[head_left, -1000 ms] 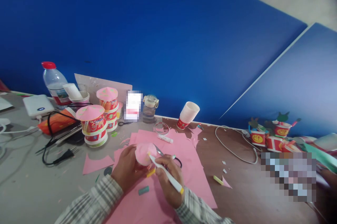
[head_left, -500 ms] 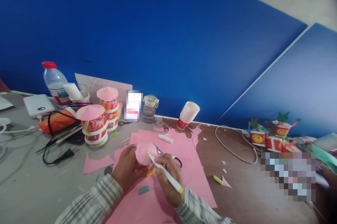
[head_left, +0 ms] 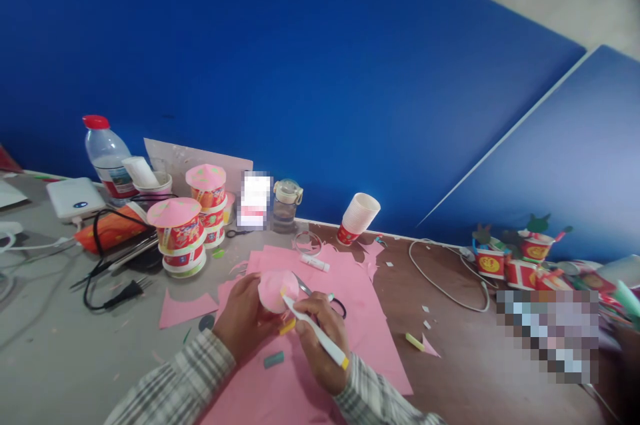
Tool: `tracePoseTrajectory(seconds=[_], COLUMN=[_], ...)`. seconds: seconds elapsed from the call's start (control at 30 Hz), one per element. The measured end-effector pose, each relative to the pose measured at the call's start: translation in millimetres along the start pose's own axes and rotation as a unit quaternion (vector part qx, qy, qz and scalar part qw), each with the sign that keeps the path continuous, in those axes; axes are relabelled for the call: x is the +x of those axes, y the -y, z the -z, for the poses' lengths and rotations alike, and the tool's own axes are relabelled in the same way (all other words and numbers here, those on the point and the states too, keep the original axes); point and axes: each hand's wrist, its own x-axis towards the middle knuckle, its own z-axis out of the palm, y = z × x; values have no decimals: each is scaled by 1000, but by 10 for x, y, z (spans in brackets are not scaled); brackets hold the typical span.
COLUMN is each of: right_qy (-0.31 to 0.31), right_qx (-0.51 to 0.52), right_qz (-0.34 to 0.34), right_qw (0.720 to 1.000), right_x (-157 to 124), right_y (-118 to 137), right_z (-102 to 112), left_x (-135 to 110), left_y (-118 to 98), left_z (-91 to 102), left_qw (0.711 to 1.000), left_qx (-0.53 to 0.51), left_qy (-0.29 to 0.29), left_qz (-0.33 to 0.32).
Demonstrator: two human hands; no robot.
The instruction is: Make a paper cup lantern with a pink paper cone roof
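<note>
My left hand point(head_left: 243, 318) is closed around a paper cup topped with a pink paper cone point(head_left: 273, 290); most of the cup is hidden by my fingers. A white marker point(head_left: 323, 337) with a yellow end is gripped in my right hand point(head_left: 323, 338), and its tip touches the cone near some yellow marks. Beneath both hands lie pink paper sheets point(head_left: 373, 332). A yellow marker cap point(head_left: 287, 326) shows between my hands, and a teal cap-like piece point(head_left: 273, 360) lies on the paper. Scissors point(head_left: 337, 305) rest partly behind my right hand.
At left stand cup towers with pink cone roofs point(head_left: 175, 214), near a bottle point(head_left: 107, 162) and a black plug point(head_left: 123, 295). Behind the paper are a glue stick point(head_left: 315, 263), a water jar point(head_left: 285, 208) and stacked paper cups point(head_left: 359, 217). Decorated cups point(head_left: 490, 262) stand at right beside another person's hand.
Little differs. The marker tip stays at the cone with at most a slight shift, and the view has moved slightly. At far right, the green item beside the other person has shifted.
</note>
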Motion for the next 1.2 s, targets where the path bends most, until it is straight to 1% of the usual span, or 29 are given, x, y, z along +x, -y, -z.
tracePoseTrajectory(seconds=[0.2,0.4,0.7,0.87,1.0,1.1,1.2], right_qy=[-1,-11,-5,-10,-7,-16,-12], right_qx=[-8,-5,3,-1,4,-1,1], right_qz=[0,-11,-2,-13,-1,-12,-7], right_qw=[1000,1000,1000,1000,1000,1000,1000], right_x=[4,10,39,32,33,28,21], right_y=[2,-5,0,9,5,-8,-17], right_z=[-8,3,-20,-20,-19,-22,-25], left_x=[-2,11,3,7,4,2,0], left_y=[-4,-39,-4,-10,-7,-8,-11], left_z=[2,19,3,10,7,3,4], left_qw=[1000,1000,1000,1000,1000,1000,1000], left_qx=[-5,-6,2,2,5,4,1], left_qy=[3,-9,3,1,-1,-4,-3], left_qz=[5,4,-8,-7,-13,-10,-7])
